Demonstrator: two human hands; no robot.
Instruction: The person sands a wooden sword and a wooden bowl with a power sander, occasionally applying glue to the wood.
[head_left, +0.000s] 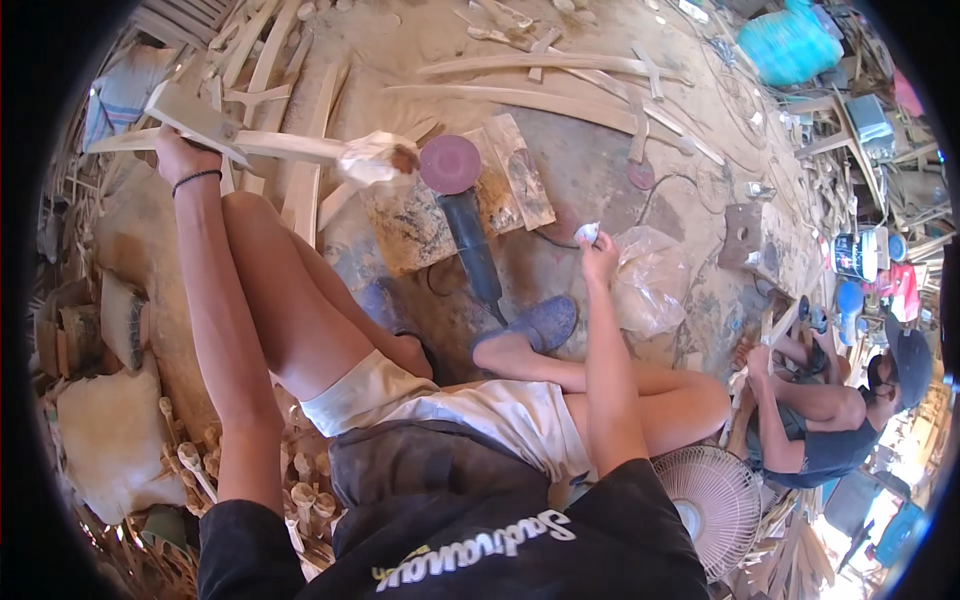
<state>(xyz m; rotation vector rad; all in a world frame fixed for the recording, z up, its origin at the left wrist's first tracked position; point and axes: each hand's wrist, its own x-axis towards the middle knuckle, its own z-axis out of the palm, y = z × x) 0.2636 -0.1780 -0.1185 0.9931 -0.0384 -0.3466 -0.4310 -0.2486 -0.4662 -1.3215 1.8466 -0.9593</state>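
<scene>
My left hand (185,158) is closed around a wooden sword (290,146) at its crosspiece. The sword lies level above my left knee, and its carved knob (375,158) points right, with a dark brown patch at the tip. Near that knob an angle grinder (468,235) with a round purple sanding disc (450,165) rests on a stained wooden board (400,225). My right hand (600,258) pinches a small white crumpled piece (587,232), perhaps paper or sandpaper, over the floor beside a clear plastic bag (650,280).
Several wooden swords (540,95) lie on the dusty floor ahead. A co-worker (835,410) sits at the right, near a fan (708,505). Carved wooden pieces (305,490) are heaped at my left. The grinder's cord (555,242) runs across the floor.
</scene>
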